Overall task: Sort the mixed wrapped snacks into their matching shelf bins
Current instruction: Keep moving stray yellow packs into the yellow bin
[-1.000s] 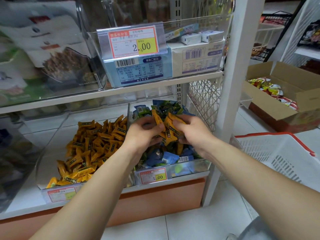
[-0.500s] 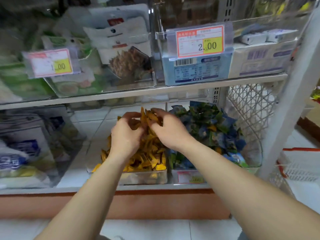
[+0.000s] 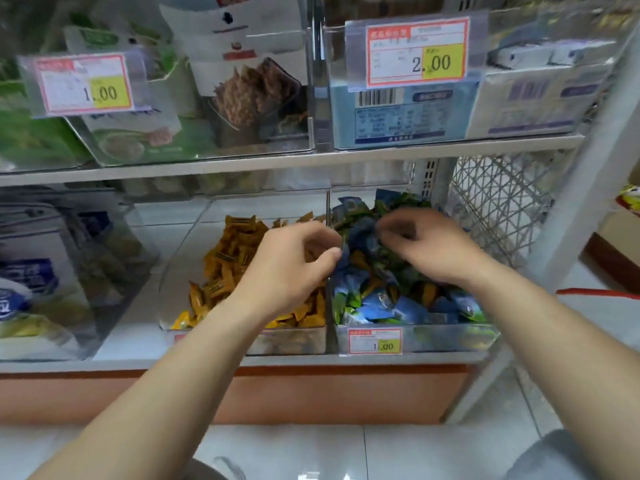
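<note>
Since the frame half a second earlier, both hands have shifted right, off the orange pile, and the orange wrappers they carried are no longer seen in them.

**Position.** The left hand (image 3: pixel 291 268) hovers over the divider wall (image 3: pixel 328 209) between the two lower bins. The right hand (image 3: pixel 426 247) is over the right bin (image 3: pixel 450 337), fingers bent down into the blue and green snacks (image 3: pixel 391 303). The orange snacks (image 3: pixel 228 265) lie in the left bin (image 3: pixel 287 341). Several stray orange wrappers (image 3: pixel 427 292) remain mixed into the blue and green pile.

**Grip.** Left hand: fingers curled, with a gap between thumb and forefinger and the thumb tip at the edge of the blue wrappers. Whether it pinches anything cannot be told. Right hand: blurred by motion, so its grip cannot be told either.

**Hazards.**
- Raking through the heaped right bin may push wrappers over its low front wall onto the floor.
- A pinch on a stray may also take a neighbouring blue wrapper, which would then land in the wrong bin.
- Strays buried lower in the pile may be missed.

**Limits of view.**
- The right fingertips are hidden in the pile.
- The left forearm covers the front right of the left bin.
- The price tag (image 3: pixel 375 341) text is unreadable except for the figure, possibly 1.00.
</note>
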### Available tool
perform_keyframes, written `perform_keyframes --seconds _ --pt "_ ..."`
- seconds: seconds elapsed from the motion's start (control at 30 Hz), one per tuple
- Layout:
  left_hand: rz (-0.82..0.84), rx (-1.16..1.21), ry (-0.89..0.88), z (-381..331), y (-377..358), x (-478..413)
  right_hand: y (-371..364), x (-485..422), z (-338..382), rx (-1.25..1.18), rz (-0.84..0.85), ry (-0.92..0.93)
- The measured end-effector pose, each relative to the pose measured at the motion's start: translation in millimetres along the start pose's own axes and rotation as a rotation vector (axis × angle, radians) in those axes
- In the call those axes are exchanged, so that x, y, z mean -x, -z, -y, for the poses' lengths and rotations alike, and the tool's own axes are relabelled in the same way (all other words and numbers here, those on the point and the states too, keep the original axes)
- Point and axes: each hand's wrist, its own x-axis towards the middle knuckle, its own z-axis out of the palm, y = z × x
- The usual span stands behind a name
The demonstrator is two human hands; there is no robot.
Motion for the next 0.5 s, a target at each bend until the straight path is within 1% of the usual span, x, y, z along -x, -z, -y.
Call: perform_keyframes --seconds 0.07,0.17,0.27,0.33,0.4,0.5 --pt "0.072 0.068 -0.050 -13 -16 3 14 9 -20 0.028 -0.038 -0.047" --pt "0.148 0.062 -0.059 -23 -43 3 23 19 -41 0.063 -0.042 -0.077" --pt "0.231 -0.066 0.017 -27 -70 -4 21 20 -53 0.115 -0.018 -0.062" --pt "0.306 -0.187 0.086 -30 -85 -9 14 16 -56 0.153 0.049 -0.049" --pt "0.339 -0.294 0.114 -31 -97 -14 5 11 -57 0.171 0.112 -0.038" --pt "0.368 -0.340 0.129 -29 -105 -22 -6 1 -61 0.207 0.143 -0.102"
